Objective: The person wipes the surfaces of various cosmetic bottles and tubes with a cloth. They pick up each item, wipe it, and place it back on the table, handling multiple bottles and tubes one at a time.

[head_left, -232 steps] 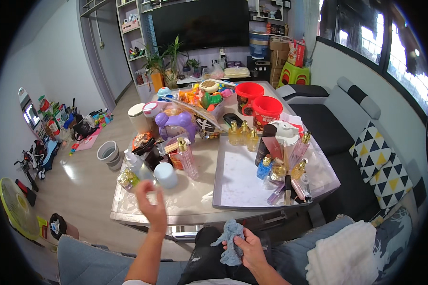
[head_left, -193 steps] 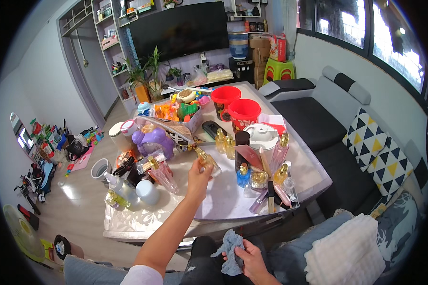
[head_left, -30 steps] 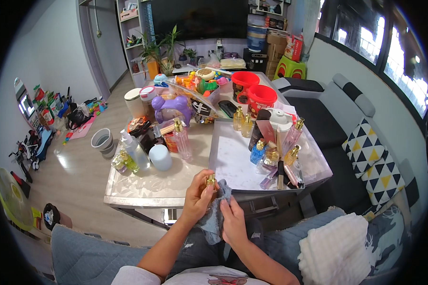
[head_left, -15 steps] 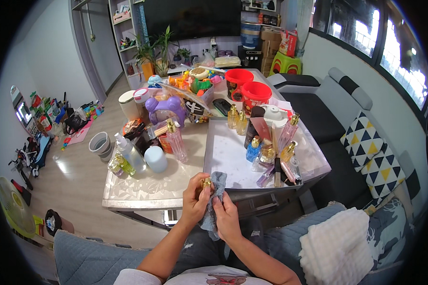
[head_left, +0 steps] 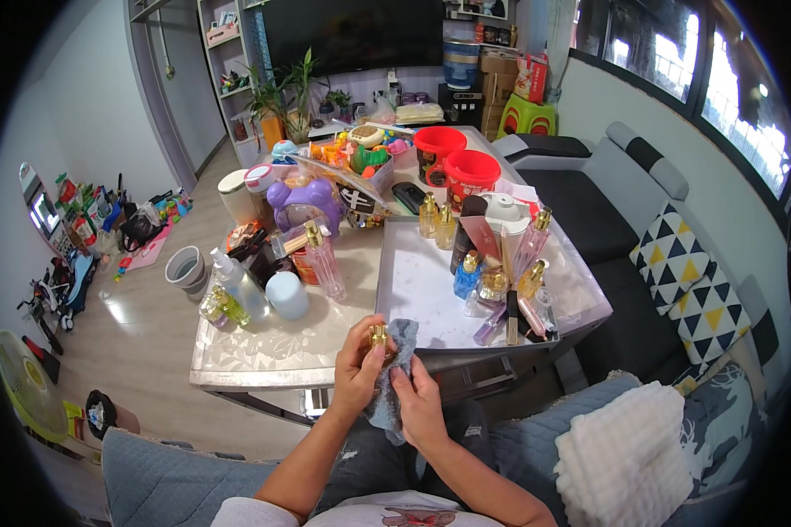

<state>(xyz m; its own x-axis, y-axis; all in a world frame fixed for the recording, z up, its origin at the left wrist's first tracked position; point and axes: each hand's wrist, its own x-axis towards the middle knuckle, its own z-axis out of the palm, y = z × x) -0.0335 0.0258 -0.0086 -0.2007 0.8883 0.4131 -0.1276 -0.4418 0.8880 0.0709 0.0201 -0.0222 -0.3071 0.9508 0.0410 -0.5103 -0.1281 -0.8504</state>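
Observation:
My left hand (head_left: 358,369) is closed round a small gold-capped bottle (head_left: 378,336) just beyond my knees, at the table's front edge. My right hand (head_left: 417,404) grips a grey-blue fluffy cloth (head_left: 402,338) against the bottle, whose body is mostly hidden. Beyond them lies a white-lined tray (head_left: 417,299) with yellow bottles (head_left: 429,220) at its back and a blue bottle (head_left: 467,279), pink bottles and cosmetic tubes crowded at its right. Left of the tray stand a pale blue jar (head_left: 286,296), a tall pink bottle (head_left: 330,272) and a pump bottle (head_left: 248,294).
The table (head_left: 237,351) also holds toys, a purple plastic piece (head_left: 303,206) and red buckets (head_left: 470,167). A sofa (head_left: 611,263) is at the right, a white cushion (head_left: 621,452) beside me, a fan (head_left: 26,386) and grey bucket (head_left: 186,268) on the left.
Since the earlier frames my left hand has taken a gold-capped bottle from the tray and brought it to the cloth, which my right hand has raised. In the last second both shift only slightly.

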